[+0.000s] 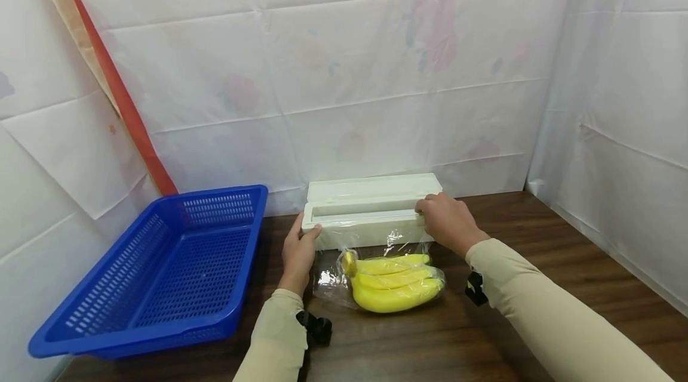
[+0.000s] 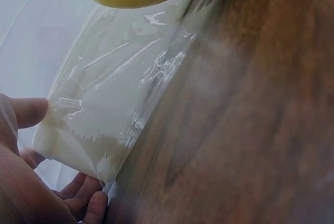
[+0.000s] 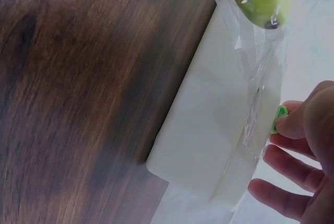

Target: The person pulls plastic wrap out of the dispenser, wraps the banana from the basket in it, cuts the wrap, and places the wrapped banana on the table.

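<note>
A white cling film dispenser [image 1: 371, 234] lies on the table with its lid raised at the back. My left hand [image 1: 298, 253] grips its left end, thumb on the front top edge and fingers around the end. At the right end of the dispenser, my right hand [image 1: 450, 224] pinches a small green slide cutter [image 3: 279, 118] between thumb and forefinger, the other fingers spread by the top edge. Clear cling film [image 2: 120, 72] drapes down the dispenser's front and over a bunch of yellow bananas [image 1: 395, 286], which lies between my forearms. In the head view my fingers hide the cutter.
A blue plastic basket [image 1: 249, 256] with slotted walls stands to the left of my left hand. White patterned sheeting [image 1: 344, 71] hangs behind and at both sides of the brown wooden table [image 1: 387, 346]. A red and tan strip [image 1: 129, 113] runs down the left corner.
</note>
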Demonstrator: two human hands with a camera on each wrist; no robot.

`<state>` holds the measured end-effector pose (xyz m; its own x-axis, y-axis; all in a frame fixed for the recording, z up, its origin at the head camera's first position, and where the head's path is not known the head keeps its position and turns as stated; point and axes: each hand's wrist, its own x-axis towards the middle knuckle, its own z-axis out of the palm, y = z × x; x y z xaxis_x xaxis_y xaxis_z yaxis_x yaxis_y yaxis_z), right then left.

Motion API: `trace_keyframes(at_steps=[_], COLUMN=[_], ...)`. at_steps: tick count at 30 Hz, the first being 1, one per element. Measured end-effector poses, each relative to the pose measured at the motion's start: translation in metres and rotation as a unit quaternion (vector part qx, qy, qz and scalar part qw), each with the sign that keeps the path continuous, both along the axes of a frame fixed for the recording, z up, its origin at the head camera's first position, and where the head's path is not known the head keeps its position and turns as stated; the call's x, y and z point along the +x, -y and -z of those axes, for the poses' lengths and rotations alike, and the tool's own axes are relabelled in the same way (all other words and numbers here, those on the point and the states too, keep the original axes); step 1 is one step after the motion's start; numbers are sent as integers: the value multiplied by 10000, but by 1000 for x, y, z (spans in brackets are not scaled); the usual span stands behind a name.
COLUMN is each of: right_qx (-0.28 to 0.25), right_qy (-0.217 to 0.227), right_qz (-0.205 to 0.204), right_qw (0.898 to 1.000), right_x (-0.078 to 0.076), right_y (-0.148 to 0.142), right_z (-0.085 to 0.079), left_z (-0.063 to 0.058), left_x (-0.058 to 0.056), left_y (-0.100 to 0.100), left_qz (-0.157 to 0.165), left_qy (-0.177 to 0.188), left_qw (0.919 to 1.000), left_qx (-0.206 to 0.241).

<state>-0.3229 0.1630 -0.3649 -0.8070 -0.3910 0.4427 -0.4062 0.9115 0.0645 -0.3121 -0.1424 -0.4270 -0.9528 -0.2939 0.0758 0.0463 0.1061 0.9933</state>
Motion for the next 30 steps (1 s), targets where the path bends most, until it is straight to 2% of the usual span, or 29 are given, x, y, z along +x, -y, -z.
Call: trace_keyframes(at_steps=[13,17,25,30], right_qx=[-2,-39,-563,-1327], right_qy=[5,-9,45,417], right_qz=[20,78,81,341], right_qw=[10000,10000,9984,9897], right_x=[3,2,8,5], right_y=[-14,-26,-43,-40], right_z=[0,1,7,8], left_z=[-1,-1,0,0], left_x=[-2,-2,-3,-2], left_y=[-5,-7,-5,-3], left_qz=[-37,-18,71,97], left_qy=[18,28,98,137], left_qw=[10000,10000,9999,9998], left_qx=[-16,-29,-99,-77])
